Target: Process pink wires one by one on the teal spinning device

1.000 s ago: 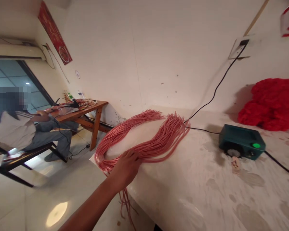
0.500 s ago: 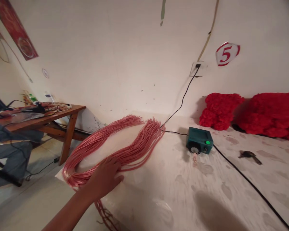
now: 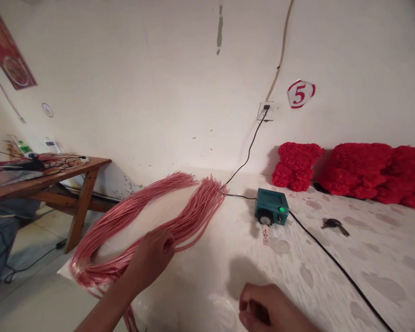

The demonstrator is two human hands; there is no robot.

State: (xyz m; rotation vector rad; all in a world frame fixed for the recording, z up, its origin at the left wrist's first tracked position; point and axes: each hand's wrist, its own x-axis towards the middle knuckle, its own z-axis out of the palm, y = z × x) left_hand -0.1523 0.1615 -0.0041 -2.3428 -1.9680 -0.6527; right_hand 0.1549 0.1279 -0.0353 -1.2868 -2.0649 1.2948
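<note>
A long bundle of thin pink cords (image 3: 190, 214) lies in a U-shaped bend on the white tabletop. My left hand (image 3: 155, 253) rests on the near limb of the bundle with its fingers curled in among the cords; the fingertips are hidden. Low in the picture, my right hand (image 3: 269, 306) hangs above the table, apart from the bundle. Its fingers are bent into a loose fist, with nothing visible in them. A small teal electric box (image 3: 272, 203) with a lit green button stands beyond the right hand, a pale pink piece (image 3: 265, 234) at its front.
Fluffy red bundles (image 3: 295, 168) line the wall at right. A small dark tool (image 3: 335, 226) lies before them. A black cable (image 3: 339, 265) crosses the table; another runs to the wall socket (image 3: 267, 110). At left, a wooden table (image 3: 93, 168) holds tangled wires; a person's leg shows below.
My right hand has come into view from below. My left hand's fingers have curled from lying flat over the cords. The view has shifted a little to the right and upward.
</note>
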